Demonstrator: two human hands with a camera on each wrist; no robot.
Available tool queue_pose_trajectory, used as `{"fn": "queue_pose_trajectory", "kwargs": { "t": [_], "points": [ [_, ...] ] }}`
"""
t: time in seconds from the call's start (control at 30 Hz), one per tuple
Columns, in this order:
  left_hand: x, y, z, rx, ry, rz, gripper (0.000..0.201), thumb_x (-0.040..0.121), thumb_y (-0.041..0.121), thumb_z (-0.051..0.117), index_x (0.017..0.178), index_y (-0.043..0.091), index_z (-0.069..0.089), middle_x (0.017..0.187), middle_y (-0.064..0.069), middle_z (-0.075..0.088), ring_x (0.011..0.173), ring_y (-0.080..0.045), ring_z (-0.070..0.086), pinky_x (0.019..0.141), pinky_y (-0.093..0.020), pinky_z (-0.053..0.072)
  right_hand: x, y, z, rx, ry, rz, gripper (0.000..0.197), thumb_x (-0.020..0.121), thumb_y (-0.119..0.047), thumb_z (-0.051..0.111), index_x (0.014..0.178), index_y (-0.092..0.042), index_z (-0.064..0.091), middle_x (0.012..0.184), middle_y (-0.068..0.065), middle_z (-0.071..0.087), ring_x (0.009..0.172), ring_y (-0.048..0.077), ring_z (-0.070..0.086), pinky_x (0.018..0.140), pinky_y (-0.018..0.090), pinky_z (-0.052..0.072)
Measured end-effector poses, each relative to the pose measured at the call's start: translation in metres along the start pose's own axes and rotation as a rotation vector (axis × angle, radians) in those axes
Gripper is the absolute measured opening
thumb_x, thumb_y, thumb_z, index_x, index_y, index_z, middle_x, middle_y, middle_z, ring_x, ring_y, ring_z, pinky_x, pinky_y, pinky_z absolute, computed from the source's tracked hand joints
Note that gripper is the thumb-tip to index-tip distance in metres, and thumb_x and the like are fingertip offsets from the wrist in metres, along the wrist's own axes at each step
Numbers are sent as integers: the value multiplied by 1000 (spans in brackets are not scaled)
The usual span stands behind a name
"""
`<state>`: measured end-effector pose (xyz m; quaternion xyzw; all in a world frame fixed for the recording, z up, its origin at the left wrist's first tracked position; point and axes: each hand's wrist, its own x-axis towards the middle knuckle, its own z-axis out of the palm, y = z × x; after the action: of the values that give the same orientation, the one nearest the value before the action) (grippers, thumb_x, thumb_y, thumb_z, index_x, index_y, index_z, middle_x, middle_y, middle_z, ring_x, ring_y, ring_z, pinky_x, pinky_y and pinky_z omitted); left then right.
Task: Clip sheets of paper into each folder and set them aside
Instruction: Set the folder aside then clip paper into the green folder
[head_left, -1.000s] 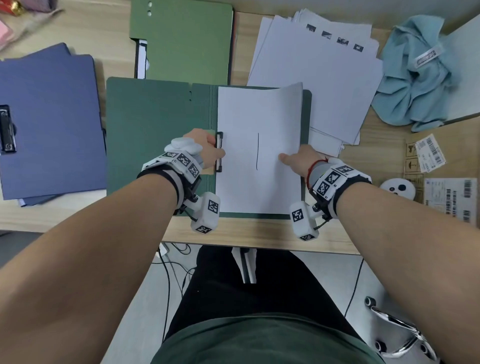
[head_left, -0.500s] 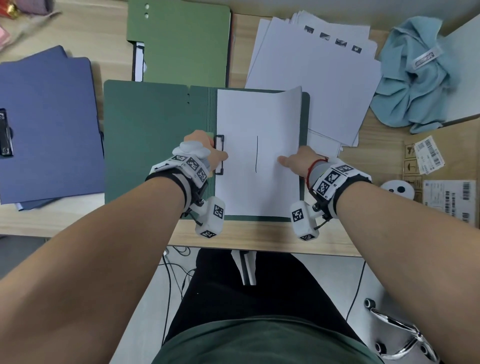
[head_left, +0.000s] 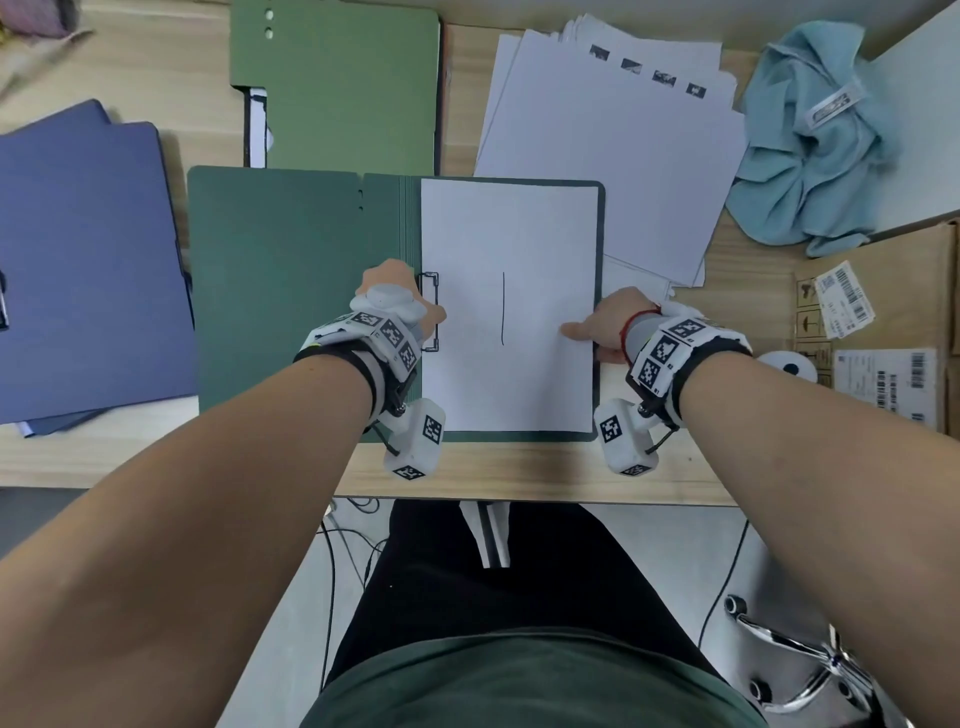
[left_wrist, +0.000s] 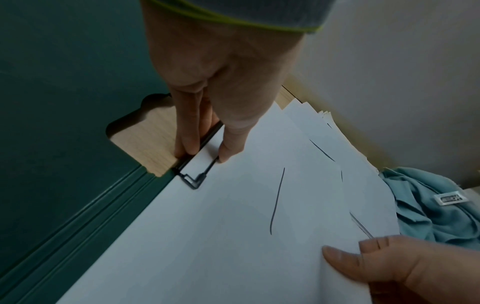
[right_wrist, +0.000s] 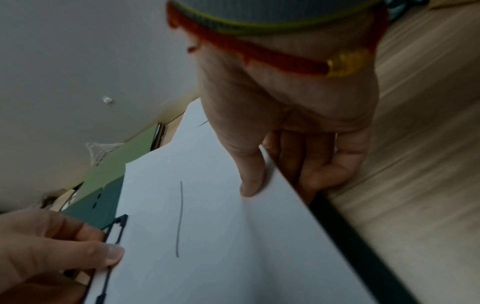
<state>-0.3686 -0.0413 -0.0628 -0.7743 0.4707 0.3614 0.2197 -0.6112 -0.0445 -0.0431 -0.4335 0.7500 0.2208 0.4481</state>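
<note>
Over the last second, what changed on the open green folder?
The sheet has flattened: its lifted far right corner dropped, and it now lies flat on the dark green folder. The left hand stays at the wire clip; the right hand still pinches the sheet's right edge.

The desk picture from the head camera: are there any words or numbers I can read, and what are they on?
No word or number is readable.
Sheet of paper in the dark green folder: one hand-drawn line, not a word.
Tag on the blue cloth: print blurred.
Barcode labels on the cardboard box: too small.
Wrist markers: black-and-white patterns.
Marks on the paper pile: blurred.
</note>
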Motion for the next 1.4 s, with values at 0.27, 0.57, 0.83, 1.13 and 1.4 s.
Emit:
{"fn": "queue_pose_trajectory", "kwargs": {
  "t": [0.27, 0.57, 0.83, 1.13, 1.4],
  "points": [
    [-11, -3, -16, 0, -45, 17, 45, 79, 51, 70, 64, 15, 46, 60, 0, 51, 48, -14, 44, 41, -15, 35, -4, 15, -19, -50, -8, 25, 43, 81, -36, 77, 103, -4, 58, 83, 10, 64, 66, 21, 60, 57, 28, 53],
    [-27, -68, -56, -100, 185, -104, 65, 71, 60, 76, 109, 12, 53, 100, -8, 59, 84, -20, 61, 63, -27, 46, -53, -115, -12, -171, 130, -393, 37, 89, -27, 62, 120, -7, 67, 118, 10, 69, 106, 32, 66, 93, 39, 55],
    [-28, -141, -69, -95, 149, -360, 116, 71, 67, 72, 150, 7, 11, 143, -18, 37, 129, -34, 45, 97, -46, 44, -64, -175, 44, -345, 31, -376, 30, 87, -36, 62, 101, -10, 56, 104, 9, 65, 83, 27, 59, 56, 26, 41],
    [-14, -176, -87, -73, 111, -300, 101, 67, 77, 67, 131, 5, 36, 109, -12, 58, 102, -31, 60, 74, -38, 43, -55, -188, 71, -415, 37, -275, 58, 84, -41, 63, 129, -6, 52, 138, 17, 39, 111, 35, 56, 86, 35, 50],
    [-1, -185, -122, -259, 206, -262, 103, 56, 92, 43, 117, 10, 62, 101, -11, 68, 88, -33, 65, 71, -36, 49, -56, -188, 57, -391, -18, -286, 65, 83, -52, 64, 129, -7, 54, 126, 13, 55, 107, 32, 57, 86, 38, 50]
  ]
}}
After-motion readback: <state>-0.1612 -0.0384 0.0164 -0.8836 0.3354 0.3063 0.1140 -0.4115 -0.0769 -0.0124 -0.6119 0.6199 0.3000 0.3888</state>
